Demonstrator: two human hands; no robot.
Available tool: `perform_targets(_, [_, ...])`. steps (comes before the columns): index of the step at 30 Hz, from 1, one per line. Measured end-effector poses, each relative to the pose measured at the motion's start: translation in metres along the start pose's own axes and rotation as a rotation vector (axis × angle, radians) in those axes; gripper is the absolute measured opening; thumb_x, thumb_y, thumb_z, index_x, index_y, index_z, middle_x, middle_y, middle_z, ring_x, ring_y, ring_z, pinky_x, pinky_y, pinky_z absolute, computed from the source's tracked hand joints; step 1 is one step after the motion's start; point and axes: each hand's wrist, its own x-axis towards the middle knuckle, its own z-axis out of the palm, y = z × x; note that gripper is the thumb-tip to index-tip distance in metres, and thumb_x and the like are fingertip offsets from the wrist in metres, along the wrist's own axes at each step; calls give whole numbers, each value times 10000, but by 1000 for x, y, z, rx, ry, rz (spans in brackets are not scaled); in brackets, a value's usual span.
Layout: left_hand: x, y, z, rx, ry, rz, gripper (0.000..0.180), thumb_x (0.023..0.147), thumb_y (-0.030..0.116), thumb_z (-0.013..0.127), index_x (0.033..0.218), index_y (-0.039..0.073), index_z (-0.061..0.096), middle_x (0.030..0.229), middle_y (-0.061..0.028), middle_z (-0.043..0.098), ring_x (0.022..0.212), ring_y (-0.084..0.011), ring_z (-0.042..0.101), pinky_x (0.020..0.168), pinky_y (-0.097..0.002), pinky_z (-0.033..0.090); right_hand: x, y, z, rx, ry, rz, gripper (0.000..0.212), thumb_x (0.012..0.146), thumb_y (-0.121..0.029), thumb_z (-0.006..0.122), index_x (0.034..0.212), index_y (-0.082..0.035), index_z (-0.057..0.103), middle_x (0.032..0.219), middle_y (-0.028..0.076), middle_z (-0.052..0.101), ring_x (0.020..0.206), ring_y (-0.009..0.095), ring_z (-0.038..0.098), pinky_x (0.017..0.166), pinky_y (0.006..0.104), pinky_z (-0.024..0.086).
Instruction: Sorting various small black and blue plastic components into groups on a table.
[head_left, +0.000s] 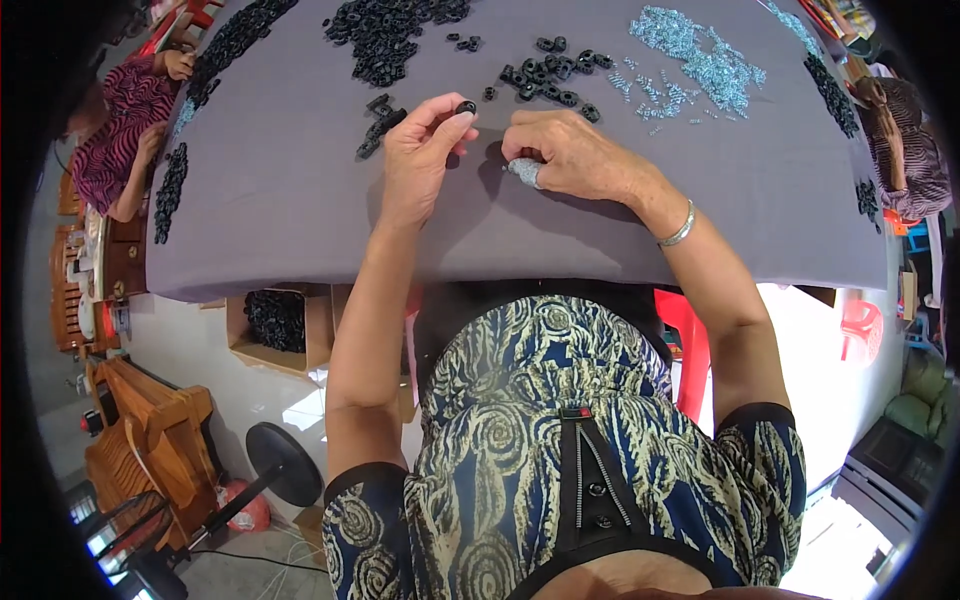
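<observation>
My left hand point(425, 145) pinches a small round black plastic piece point(466, 107) between thumb and fingertips, above the grey cloth. My right hand point(568, 152) is curled low beside it, a silvery-grey clump point(525, 172) showing under its fingers; what the clump is made of is too small to tell. Beyond the hands lies a loose group of black plastic pieces point(540, 80). Small silvery springs point(660, 98) are scattered to its right, in front of a larger spring pile point(705, 60). Left of my left hand sit several black parts point(378, 128).
A grey cloth point(280, 200) covers the table. A large black heap point(385, 35) rises at the far side. People sit at the left point(125, 130) and right point(900, 140) edges, near more black piles. Below stand a cardboard box point(275, 325) of black parts and a red stool point(690, 345).
</observation>
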Motion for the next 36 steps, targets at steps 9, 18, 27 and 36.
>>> perform_targets(9, [3, -4, -1, -45, 105, 18, 194, 885, 97, 631, 1065, 27, 644, 894, -12, 647, 741, -67, 593, 619, -201, 448, -2, 16, -12, 45, 298, 68, 74, 767, -5, 647, 819, -4, 594, 686, 51, 588, 614, 125, 556, 578, 279, 461])
perform_targets(18, [1, -2, 2, -21, 93, 33, 182, 878, 89, 636, 1050, 31, 652, 878, -2, 640, 735, -64, 596, 600, -193, 444, -2, 11, -17, 257, 297, 260, 83, 791, -37, 659, 865, -12, 629, 721, 10, 633, 676, 63, 565, 626, 239, 473])
perform_targets(27, [-2, 3, 4, 52, 71, 7, 193, 881, 103, 636, 1059, 31, 649, 880, -4, 647, 737, -62, 587, 618, -192, 439, -2, 20, -10, 180, 393, 122, 164, 779, 30, 617, 931, -31, 612, 810, 50, 654, 711, 133, 611, 647, 275, 484])
perform_targets(36, [0, 1, 2, 83, 54, -20, 221, 893, 107, 622, 1095, 18, 635, 903, -16, 650, 741, -66, 572, 644, -196, 440, -1, 21, -12, -53, 324, -48, 242, 725, 86, 567, 930, -39, 603, 807, 105, 614, 732, 287, 602, 657, 350, 482])
